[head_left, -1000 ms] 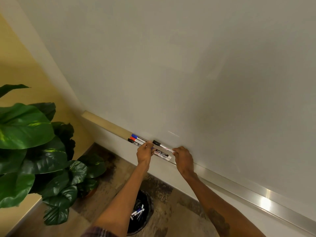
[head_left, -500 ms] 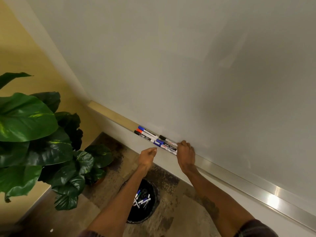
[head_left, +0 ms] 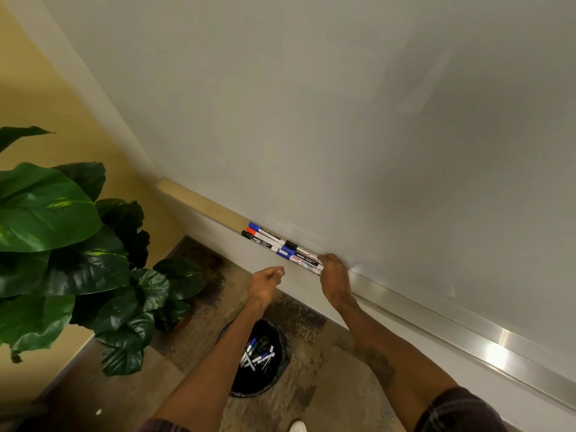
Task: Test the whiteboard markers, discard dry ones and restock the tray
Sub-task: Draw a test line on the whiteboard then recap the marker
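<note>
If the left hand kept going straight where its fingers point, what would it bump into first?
Probably the markers lying on the tray. The left hand is empty, its fingers aimed up at them. Depth is hard to judge here.

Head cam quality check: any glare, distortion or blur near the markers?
Head view: bright glare spot on the metal tray rail at lower right; wide-angle bend tilts the whiteboard edges; soft reflections high on the board; markers on the tray sharp enough to read label print; both hands slightly soft; bin interior dark.
</note>
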{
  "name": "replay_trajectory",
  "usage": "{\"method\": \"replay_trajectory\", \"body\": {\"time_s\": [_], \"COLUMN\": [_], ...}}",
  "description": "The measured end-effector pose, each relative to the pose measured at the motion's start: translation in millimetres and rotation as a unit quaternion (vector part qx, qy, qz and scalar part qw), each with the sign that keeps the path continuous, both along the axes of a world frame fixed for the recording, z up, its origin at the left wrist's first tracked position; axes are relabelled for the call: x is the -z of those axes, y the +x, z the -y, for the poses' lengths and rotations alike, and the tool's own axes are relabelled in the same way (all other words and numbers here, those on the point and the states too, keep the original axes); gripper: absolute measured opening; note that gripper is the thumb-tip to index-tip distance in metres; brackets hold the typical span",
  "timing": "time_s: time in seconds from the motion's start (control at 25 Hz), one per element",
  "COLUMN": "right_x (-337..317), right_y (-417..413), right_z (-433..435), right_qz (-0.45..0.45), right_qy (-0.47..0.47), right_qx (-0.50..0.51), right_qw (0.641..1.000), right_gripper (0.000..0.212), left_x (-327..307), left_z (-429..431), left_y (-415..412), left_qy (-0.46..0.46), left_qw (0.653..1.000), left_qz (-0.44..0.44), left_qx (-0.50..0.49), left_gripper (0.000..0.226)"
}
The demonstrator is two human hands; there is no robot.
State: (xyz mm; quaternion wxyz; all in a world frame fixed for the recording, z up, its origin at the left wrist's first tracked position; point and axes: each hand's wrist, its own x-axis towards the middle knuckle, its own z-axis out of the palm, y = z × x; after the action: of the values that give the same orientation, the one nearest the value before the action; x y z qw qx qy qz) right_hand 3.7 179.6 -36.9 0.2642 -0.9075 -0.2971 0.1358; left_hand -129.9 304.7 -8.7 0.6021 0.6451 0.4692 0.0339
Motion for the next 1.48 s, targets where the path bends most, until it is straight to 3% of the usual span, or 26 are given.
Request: {"method": "replay_trajectory", "body": {"time_s": [0.24,0.44,0.56,0.76,1.12,1.48], "right_x": [-4.3,-22.1,-32.4,-40.9,-72.3,-77.9], "right_y": [0.5,8.1,6.4,1.3,8.7,15.3], "right_z": [41.5,97.0,137.3,218.4,369.9,506.2], "right_qz": [0.01,0.072,0.106,0.114,0.079,0.041], "right_qy": [0.003,-0.036,-0.062,-0.088,-0.096,-0.085], "right_qx": [0.029,0.038,0.047,0.087,0.18,0.289], "right_qw": [1.0,0.996,0.991,0.986,0.976,0.953], "right_gripper": [0.042,0.035,0.034,0.039,0.045,0.044], "left_x": [-10.1,-17.2,-22.4,-39.8,-49.7,-43.4], "left_z": [27.2,72.2,107.5,186.0,325.4,443.7], "left_y": [15.4,37.2,53.6,71.8,98.7,135.7], "left_qy": [0.017,0.142,0.21,0.321,0.279,0.245], "left_qw": [0.999,0.982,0.958,0.889,0.872,0.86], "left_qz": [0.012,0.007,-0.022,-0.113,-0.081,0.045], "left_qx": [0.041,0.122,0.193,0.307,0.393,0.446], "left_gripper": [0.033,0.034,0.046,0.07,0.06,0.041]}}
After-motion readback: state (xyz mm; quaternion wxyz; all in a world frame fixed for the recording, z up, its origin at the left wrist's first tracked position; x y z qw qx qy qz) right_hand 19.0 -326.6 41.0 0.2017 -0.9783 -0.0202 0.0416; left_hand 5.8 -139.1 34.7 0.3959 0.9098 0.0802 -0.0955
